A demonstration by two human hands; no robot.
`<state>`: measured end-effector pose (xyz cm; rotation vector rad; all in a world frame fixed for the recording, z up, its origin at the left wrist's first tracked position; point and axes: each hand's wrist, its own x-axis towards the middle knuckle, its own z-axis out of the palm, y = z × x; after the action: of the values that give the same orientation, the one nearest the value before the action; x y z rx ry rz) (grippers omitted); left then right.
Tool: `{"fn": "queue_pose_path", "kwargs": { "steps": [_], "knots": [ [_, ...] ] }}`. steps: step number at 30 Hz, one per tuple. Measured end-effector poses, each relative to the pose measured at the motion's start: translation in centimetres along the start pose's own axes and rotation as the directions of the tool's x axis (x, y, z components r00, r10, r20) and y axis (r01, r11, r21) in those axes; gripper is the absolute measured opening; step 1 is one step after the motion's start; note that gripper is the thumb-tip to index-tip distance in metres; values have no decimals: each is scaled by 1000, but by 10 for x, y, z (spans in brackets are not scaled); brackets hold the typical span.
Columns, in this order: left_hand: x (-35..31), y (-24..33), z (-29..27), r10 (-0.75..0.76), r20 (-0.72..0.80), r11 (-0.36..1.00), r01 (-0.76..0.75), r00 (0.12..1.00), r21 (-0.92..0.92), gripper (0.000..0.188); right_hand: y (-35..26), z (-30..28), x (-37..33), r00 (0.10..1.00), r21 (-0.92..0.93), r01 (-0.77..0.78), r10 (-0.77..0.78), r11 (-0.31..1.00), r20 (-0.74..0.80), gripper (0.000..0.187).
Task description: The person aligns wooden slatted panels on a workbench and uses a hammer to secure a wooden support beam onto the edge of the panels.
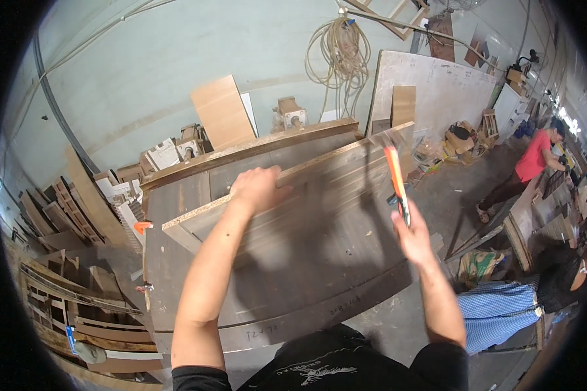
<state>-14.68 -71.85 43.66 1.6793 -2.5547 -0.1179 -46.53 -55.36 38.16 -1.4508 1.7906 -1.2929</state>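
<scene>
A wooden panel (319, 176) stands tilted on its long edge across a dark worktable (306, 287), its rough raw edge facing up. My left hand (257, 189) is closed over that upper edge, with the fingers on the far side partly hidden. In my right hand (411, 234) is a hammer (395, 173) with an orange and black handle. It points up and away from me, its head smeared by motion near the panel's right end. A small dark object (394, 195) lies beyond the hammer's handle, too blurred to name.
A long board (254, 153) edges the table's far side. Orange (143, 227) clamp-like pieces sit at its left edge. Stacked wood (98, 313) stands at left. One person in red (535, 156) and another in blue checks (502, 316) are at right. Coiled hose (339, 52) hangs on the wall.
</scene>
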Motion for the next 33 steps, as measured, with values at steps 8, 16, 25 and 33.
{"fn": "queue_pose_path", "kwargs": {
  "steps": [8, 16, 25, 33],
  "knots": [
    [19, -18, 6, 2, 84, 977, 16, 996, -214, 46, 225, 48, -73, 861, 70, -409, 411, 910, -299, 49],
    [20, -5, 5, 18, 255, 937, 73, 967, -343, 35, 272, 68, -88, 921, -218, -144, 51, 965, -385, 60],
    [-23, 47, -3, -107, 244, 859, 213, 964, -466, 35, 251, 116, -131, 976, 79, 74, -56, 994, -212, 41],
    [-32, 72, -32, -209, 195, 613, 283, 958, -737, 32, 263, 170, -122, 791, 478, -580, 314, 659, 525, 69]
  ]
}}
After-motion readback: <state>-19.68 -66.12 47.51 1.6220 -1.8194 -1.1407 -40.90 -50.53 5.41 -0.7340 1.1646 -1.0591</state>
